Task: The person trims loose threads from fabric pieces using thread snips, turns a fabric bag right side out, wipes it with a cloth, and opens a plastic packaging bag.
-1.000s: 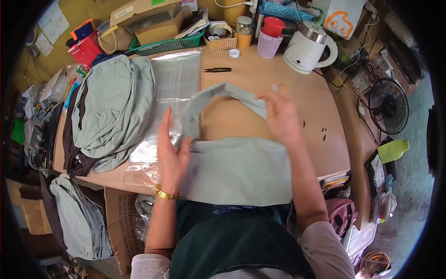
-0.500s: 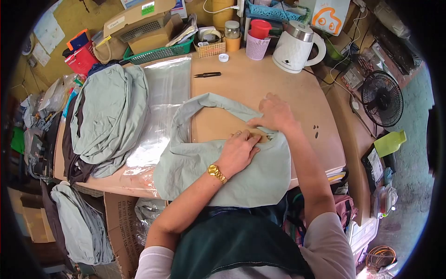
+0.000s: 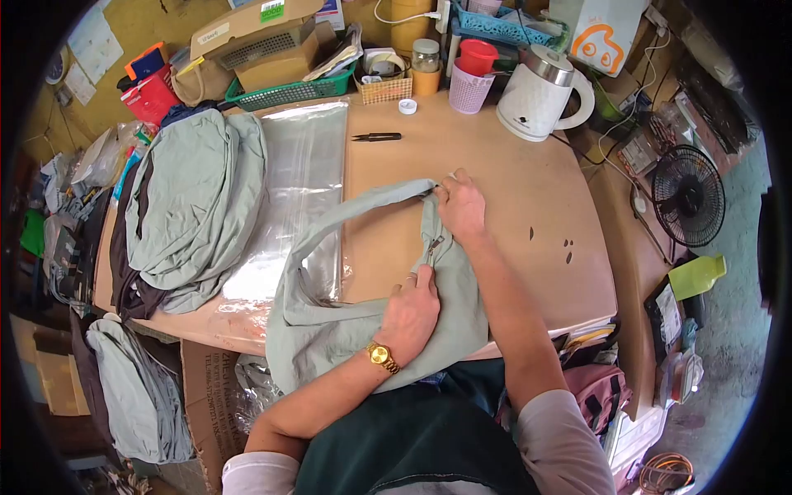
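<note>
Hands [image 3: 435,260] on grey-green bag [image 3: 355,326] (left one wearing gold watch [image 3: 380,355]).

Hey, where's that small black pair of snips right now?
In the head view, the snips lie on the upper middle of the table, just right of the clear plastic sheets.

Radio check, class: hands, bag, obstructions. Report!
Left hand at the zip. Right hand gripping near strap. Grey-green bag on table, partly over plastic sheets. Black snips beyond, clear of hands.
</note>
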`<act>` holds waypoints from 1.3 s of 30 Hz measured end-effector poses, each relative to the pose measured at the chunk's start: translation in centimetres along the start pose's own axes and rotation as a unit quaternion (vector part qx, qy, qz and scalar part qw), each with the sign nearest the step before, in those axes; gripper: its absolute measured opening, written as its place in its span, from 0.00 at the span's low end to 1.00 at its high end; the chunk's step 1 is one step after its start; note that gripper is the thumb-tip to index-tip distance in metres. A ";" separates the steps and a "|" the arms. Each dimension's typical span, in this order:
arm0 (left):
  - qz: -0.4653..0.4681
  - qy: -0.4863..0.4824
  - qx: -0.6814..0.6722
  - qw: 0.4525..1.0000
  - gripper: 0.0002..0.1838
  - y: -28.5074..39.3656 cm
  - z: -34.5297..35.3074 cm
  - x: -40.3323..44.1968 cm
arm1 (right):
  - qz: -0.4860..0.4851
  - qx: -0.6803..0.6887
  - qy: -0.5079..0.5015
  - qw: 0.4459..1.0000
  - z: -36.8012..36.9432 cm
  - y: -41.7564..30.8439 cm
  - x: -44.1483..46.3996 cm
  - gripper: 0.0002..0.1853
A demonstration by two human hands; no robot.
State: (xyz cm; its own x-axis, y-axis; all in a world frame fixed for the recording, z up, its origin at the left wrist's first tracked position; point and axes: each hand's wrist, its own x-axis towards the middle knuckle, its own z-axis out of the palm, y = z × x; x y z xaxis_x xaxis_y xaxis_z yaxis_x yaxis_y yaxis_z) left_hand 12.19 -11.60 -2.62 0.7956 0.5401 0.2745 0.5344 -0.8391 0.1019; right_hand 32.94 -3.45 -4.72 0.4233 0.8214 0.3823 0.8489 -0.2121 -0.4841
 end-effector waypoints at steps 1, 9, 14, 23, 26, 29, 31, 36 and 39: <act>-0.003 -0.001 -0.003 1.000 0.11 -0.1 -0.4 0.1 | -0.001 0.004 -0.028 1.000 -0.5 0.0 0.1 0.10; -0.034 -0.078 -0.125 0.988 0.06 -0.8 -1.8 2.0 | 0.061 0.306 -0.024 0.950 -9.7 -2.7 -2.2 0.11; -0.026 -0.113 -0.149 0.982 0.07 -1.4 -2.1 2.2 | 0.154 0.591 -0.146 0.778 -4.7 -2.6 -5.0 0.09; -0.071 -0.074 -0.093 0.990 0.26 -0.6 -0.9 0.9 | -0.052 0.147 -0.124 0.980 -4.9 -1.3 -3.6 0.10; -0.082 -0.103 -0.100 0.986 0.33 -0.6 -1.0 1.0 | -0.024 0.190 -0.147 0.970 -6.7 -2.4 -3.5 0.13; -0.075 -0.119 -0.125 0.982 0.36 -1.2 -1.8 1.4 | 0.131 0.228 -0.188 0.946 -5.9 -3.2 -4.1 0.14; -0.065 -0.111 -0.151 0.980 0.36 -1.2 -1.7 1.3 | -0.134 0.021 -0.093 0.986 -4.3 -2.3 -4.9 0.12; -0.049 -0.082 -0.171 0.981 0.36 -1.5 -1.7 1.4 | -0.075 0.110 -0.191 0.972 -5.3 -1.8 -3.7 0.08; -0.085 0.041 -0.326 0.940 0.27 -2.2 -0.6 2.8 | -0.044 0.107 -0.223 0.968 -4.8 -1.6 -3.4 0.09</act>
State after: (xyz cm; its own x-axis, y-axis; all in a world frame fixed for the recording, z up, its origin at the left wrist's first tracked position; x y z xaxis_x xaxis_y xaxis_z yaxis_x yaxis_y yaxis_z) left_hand 13.10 -8.29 -1.53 0.6751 0.6862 0.2710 0.3420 -0.6165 0.7092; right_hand 31.67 -8.44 -1.51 0.1334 0.9883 0.0744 0.7706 -0.0562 -0.6349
